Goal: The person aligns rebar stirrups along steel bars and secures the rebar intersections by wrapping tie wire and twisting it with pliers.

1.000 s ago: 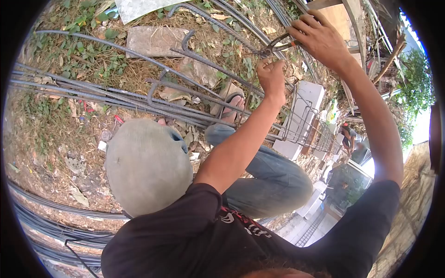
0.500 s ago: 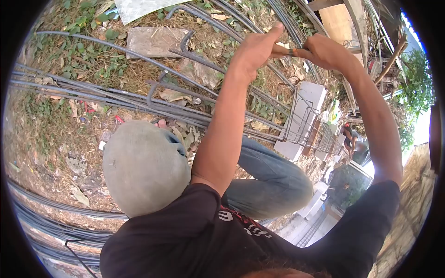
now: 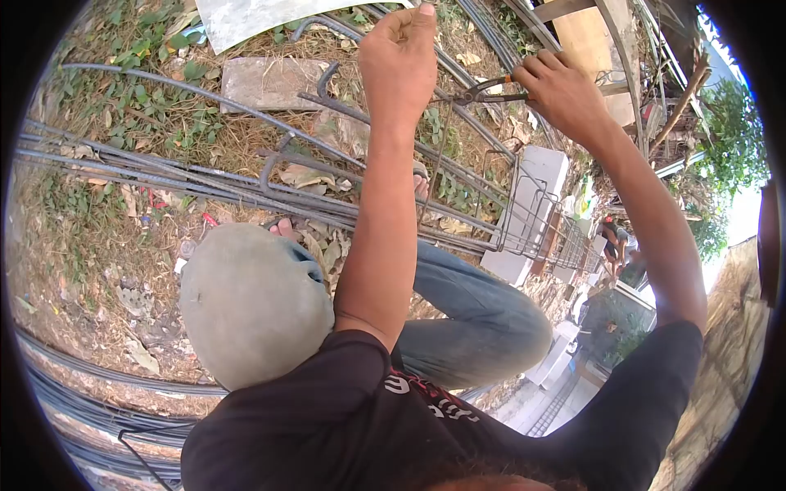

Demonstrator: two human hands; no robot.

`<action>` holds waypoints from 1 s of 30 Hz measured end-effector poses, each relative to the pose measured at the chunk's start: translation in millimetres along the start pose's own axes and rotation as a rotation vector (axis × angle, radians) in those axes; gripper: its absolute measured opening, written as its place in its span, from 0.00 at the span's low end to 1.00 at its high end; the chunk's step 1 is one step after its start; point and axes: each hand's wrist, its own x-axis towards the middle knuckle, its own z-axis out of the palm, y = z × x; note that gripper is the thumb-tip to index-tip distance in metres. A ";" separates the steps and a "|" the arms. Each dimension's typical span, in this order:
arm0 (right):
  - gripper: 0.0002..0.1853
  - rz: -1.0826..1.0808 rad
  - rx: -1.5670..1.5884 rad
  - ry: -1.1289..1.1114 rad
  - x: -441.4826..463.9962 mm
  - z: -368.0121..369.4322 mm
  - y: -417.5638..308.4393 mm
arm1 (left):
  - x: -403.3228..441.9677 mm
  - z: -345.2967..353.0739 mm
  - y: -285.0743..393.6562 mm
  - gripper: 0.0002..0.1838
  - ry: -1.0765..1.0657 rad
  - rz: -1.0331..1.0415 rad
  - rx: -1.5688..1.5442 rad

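Observation:
My right hand (image 3: 563, 94) is wrapped round the dark handles of a pair of pincers (image 3: 494, 92), which have an orange band near the grip. The pincer jaws point left over the steel bars, beside a thin wire (image 3: 440, 151) that hangs down. To the left, my left hand (image 3: 399, 69) is raised above the hooked bars with its fingers curled in and its thumb stretched up. Anything within those fingers is too small to make out. Below it, long rebars (image 3: 205, 180) with hooked ends run across the ground.
A stone block (image 3: 274, 83) and a pale sheet (image 3: 246, 20) lie at the top. A wire cage (image 3: 536, 221) rests by a white block (image 3: 544, 168) at the right. Another person (image 3: 614, 244) is farther off. Bundled rods (image 3: 106, 409) lie at lower left.
My left hand has left the pincers and moved up and left, its forearm swinging upright. My right hand shifted slightly down, then back, still holding the pincers.

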 end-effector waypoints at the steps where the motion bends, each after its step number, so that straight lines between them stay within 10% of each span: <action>1: 0.20 0.016 0.028 -0.009 1.2 -0.1 1.6 | 2.4 -0.6 -2.2 0.21 -0.005 -0.033 -0.020; 10: 0.29 0.752 1.173 -1.041 39.5 -16.5 29.8 | 11.6 -13.7 -4.4 0.26 0.003 -0.018 0.013; 14: 0.22 0.358 0.464 -0.838 39.5 -19.5 4.8 | 9.0 -15.3 -7.8 0.23 -0.081 -0.097 0.047; 17: 0.25 0.116 0.158 -0.289 27.9 -8.6 -3.1 | 7.1 -14.8 -13.3 0.24 -0.119 -0.080 0.128; 22: 0.18 -0.100 0.098 0.108 22.8 5.4 11.8 | 4.1 -11.5 -7.9 0.23 -0.144 -0.129 0.084; 25: 0.18 0.591 0.835 -0.836 36.8 -20.4 5.4 | 2.6 -14.8 -5.0 0.23 -0.159 -0.127 0.066; 28: 0.25 0.753 1.275 -1.052 23.8 -12.5 17.3 | 3.6 -15.4 -3.4 0.23 -0.168 -0.139 0.089; 30: 0.25 0.650 1.005 -0.984 11.8 -7.6 8.9 | 5.1 -17.2 -7.7 0.22 -0.164 -0.131 0.113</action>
